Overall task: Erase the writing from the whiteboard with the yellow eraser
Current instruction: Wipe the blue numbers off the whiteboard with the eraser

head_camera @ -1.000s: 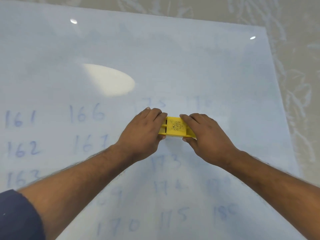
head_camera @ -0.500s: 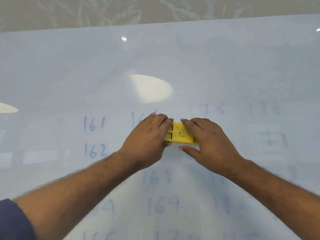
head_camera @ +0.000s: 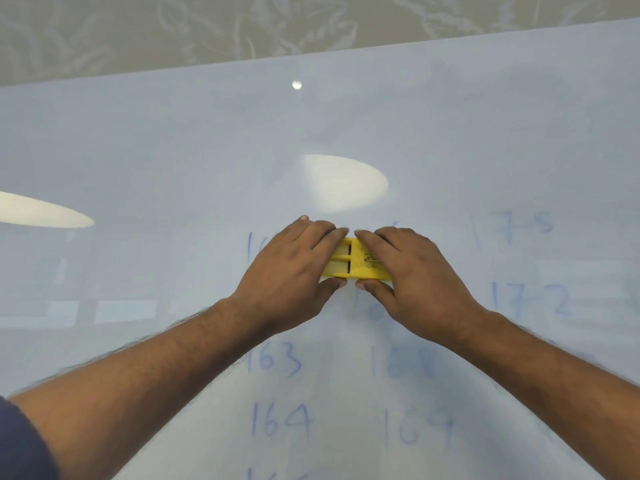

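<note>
The whiteboard (head_camera: 173, 150) fills nearly the whole view, its upper part wiped and faintly smeared. Blue handwritten numbers remain lower down: 163 (head_camera: 273, 362), 164 (head_camera: 280, 424), 175 (head_camera: 509, 228), 172 (head_camera: 530, 303), with fainter ones between. A yellow eraser (head_camera: 353, 263) lies flat on the board near the centre. My left hand (head_camera: 291, 271) grips its left end and my right hand (head_camera: 412, 278) grips its right end. The hands hide both ends of the eraser and some writing beneath.
The board's top edge runs across the upper part of the view, with a beige leaf-patterned wall (head_camera: 242, 29) beyond it. Oval lamp reflections (head_camera: 343, 183) glare on the board above the hands and at the far left.
Both hands have slid the eraser leftward across the number columns, from near the 175 column to the 161 and 166 columns. The view has shifted left with them.
</note>
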